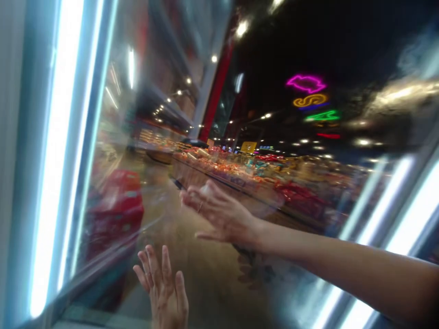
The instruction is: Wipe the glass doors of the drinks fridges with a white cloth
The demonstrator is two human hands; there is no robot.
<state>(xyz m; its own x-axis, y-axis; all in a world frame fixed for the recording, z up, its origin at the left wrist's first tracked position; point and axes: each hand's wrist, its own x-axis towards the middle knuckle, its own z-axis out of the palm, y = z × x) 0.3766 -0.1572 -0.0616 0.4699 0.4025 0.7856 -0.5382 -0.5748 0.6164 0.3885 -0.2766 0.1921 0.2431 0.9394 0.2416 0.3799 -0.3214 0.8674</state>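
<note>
Near the bottom of the head view, my left hand (163, 288) is raised with its back toward me, its fingers pointing up and spread, nothing visible in it. From the right, a bare forearm (322, 249) reaches across the view to my right hand (219, 214). That hand is stretched out flat, fingers pointing left and the thumb apart below. It is blurred, and a pale white patch (206, 188) by the knuckles cannot be made out. Rings seem to show on both hands. Whether either hand touches a surface cannot be told.
Bright light tubes (56, 160) stand at the left; more light strips (384, 201) slant at the right. Beyond the hands are a long display counter (219, 169) piled with goods, a red stand (118, 196) and a brown floor (202, 256). Neon signs (307, 83) glow above. Much is blurred.
</note>
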